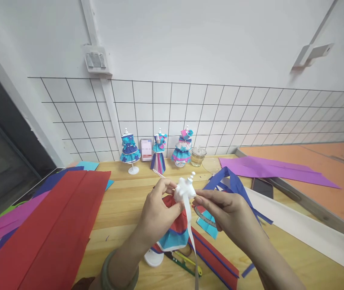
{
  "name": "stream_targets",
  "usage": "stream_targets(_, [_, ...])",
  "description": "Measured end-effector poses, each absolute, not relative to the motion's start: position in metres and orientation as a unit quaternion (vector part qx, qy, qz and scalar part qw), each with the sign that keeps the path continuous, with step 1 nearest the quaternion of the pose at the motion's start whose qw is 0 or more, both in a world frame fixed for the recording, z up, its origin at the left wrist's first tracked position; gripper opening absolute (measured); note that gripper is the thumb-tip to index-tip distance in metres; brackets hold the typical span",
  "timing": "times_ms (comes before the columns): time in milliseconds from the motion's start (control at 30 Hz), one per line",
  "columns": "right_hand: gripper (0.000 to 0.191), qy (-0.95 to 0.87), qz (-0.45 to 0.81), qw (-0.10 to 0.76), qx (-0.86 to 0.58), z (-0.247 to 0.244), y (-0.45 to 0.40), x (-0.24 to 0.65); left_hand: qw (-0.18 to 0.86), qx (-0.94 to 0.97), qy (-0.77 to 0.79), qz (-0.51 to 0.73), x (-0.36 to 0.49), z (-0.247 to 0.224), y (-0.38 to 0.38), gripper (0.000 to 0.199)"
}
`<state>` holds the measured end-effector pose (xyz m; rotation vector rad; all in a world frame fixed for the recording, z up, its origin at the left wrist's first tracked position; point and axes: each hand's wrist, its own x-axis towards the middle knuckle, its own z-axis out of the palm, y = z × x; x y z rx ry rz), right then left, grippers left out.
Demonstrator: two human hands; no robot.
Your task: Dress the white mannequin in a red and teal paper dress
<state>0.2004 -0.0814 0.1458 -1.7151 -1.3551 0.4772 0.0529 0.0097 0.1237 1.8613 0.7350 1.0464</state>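
A small white mannequin [181, 191] stands tilted before me, dressed in a red, blue and turquoise crepe-paper skirt [176, 237]. My left hand [159, 209] is closed around its upper body, with the thumb in front. At the other side of the bust, my right hand [229, 211] has thumb and forefinger pinched together; whether they grip the bust's edge or a bit of material is hidden. From the bust's front a narrow white strip [191, 237] hangs down past the skirt. The mannequin's round white base [154, 257] shows below the skirt.
Near the skirt lie a yellow-green cutter [190, 262], a red strip with blue edging [217, 257] and turquoise paper [209, 227]. Red sheets [63, 217] cover the left. Blue strips [235, 183] and a phone [262, 187] lie right. Dressed mannequins [130, 149] and a glass jar [198, 157] stand behind.
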Motion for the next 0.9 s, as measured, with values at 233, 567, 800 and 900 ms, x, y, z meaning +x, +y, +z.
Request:
stream_targets(233, [0.025, -0.525, 0.211, 0.463, -0.682, 0.153, -0.084, 0.195, 0.490, 0.727, 0.257, 0.406, 0.049, 0.128, 0.010, 0.025])
stream_targets(567, [0.022, -0.580, 0.127, 0.461, -0.660, 0.154, -0.089, 0.195, 0.637, 0.656, 0.176, 0.364, 0.041, 0.125, 0.026, 0.033])
stream_targets(800, [0.022, -0.610, 0.088, 0.456, -0.642, 0.159, -0.088, 0.195, 0.699, 0.614, 0.124, 0.345, 0.036, 0.122, 0.036, 0.032])
stream_targets(900, [0.020, -0.618, 0.062, 0.467, -0.629, 0.160, -0.086, 0.195, 0.712, 0.605, 0.128, 0.333, 0.035, 0.122, 0.037, 0.034])
